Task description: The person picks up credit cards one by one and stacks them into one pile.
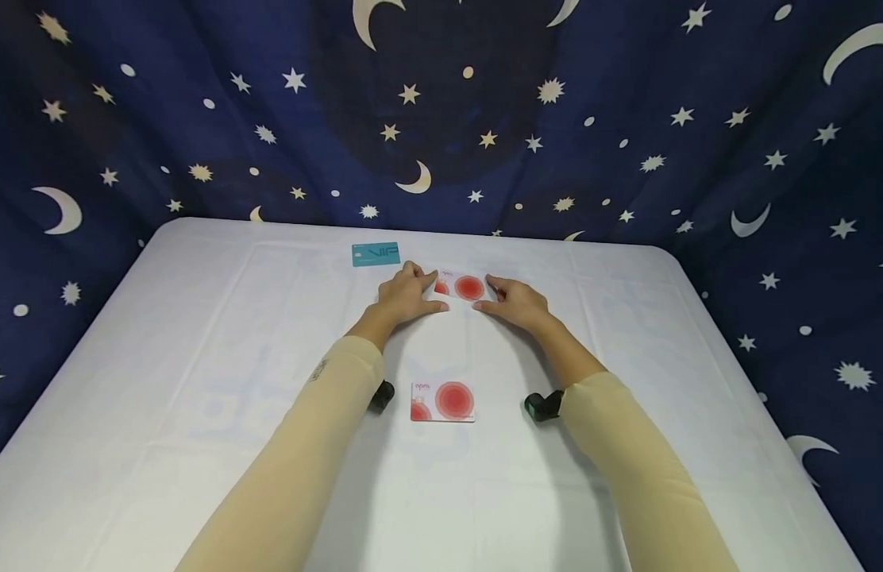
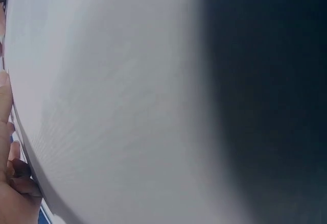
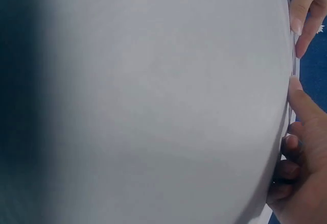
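Observation:
A white card with red circles [image 1: 469, 287] lies toward the far side of the white table. My left hand [image 1: 403, 297] is at its left end, the index fingertip by the left edge and the thumb just below the near edge. At the other end is my right hand [image 1: 520, 303], index fingertip by the right edge and thumb near the lower right corner. Both thumbs and index fingers look fairly straight. In the right wrist view the right hand [image 3: 306, 152] shows only at the frame's edge, as does the left hand [image 2: 15, 183] in the left wrist view.
A matching white card with red circles [image 1: 453, 400] lies nearer me, between the forearms. A teal card marked VIP [image 1: 375, 254] sits beyond the left hand. The white-covered table [image 1: 198, 461] ends against a dark blue curtain [image 1: 441, 103] with moons and stars.

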A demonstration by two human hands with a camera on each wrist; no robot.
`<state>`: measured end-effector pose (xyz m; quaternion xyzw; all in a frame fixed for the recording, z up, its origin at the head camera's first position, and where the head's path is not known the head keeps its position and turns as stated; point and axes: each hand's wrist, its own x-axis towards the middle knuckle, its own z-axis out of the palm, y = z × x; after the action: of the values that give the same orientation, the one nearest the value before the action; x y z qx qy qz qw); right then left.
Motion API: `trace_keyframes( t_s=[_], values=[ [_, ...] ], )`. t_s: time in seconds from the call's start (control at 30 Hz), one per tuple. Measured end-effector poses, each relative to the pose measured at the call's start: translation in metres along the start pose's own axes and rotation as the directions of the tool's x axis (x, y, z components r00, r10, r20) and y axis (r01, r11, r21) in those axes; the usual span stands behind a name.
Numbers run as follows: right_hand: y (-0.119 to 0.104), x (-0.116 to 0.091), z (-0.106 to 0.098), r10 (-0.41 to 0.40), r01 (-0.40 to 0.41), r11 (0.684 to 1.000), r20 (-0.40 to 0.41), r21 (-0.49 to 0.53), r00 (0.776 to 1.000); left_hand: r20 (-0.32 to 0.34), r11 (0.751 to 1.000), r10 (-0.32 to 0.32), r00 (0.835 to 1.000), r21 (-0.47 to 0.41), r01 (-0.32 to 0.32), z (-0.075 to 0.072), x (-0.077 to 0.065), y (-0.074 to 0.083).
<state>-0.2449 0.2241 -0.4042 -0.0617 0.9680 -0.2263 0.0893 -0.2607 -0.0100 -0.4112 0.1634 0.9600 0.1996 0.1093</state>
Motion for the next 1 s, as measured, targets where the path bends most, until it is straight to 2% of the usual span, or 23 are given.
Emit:
trace_keyframes(
  t_s=[0.13, 0.43, 0.6, 0.8, 1.0],
  values=[
    [-0.003, 0.002, 0.001, 0.004, -0.003, 1.000, 0.011, -0.020, 1.000, -0.001, 0.999, -0.012, 1.000, 0.032, 0.012, 0.000, 0.001, -0.001],
    [0.001, 0.002, 0.003, 0.010, -0.010, 1.000, 0.006, -0.010, 1.000, -0.018, 1.000, 0.015, 1.000, 0.003, -0.015, 0.003, 0.002, -0.006],
    [0.001, 0.000, 0.003, 0.019, -0.018, 0.999, -0.022, 0.040, 1.000, 0.023, 1.000, 0.025, 0.999, -0.006, -0.025, 0.000, 0.002, -0.006],
    [0.000, 0.002, 0.004, 0.005, -0.004, 0.998, -0.019, 0.068, 1.000, 0.073, 1.000, -0.007, 0.997, -0.020, 0.009, -0.007, 0.006, -0.008],
    [0.002, 0.004, 0.001, 0.003, -0.004, 0.998, 0.013, 0.057, 1.000, 0.074, 0.999, 0.005, 0.997, -0.053, -0.001, -0.006, 0.009, -0.010]
  ],
)
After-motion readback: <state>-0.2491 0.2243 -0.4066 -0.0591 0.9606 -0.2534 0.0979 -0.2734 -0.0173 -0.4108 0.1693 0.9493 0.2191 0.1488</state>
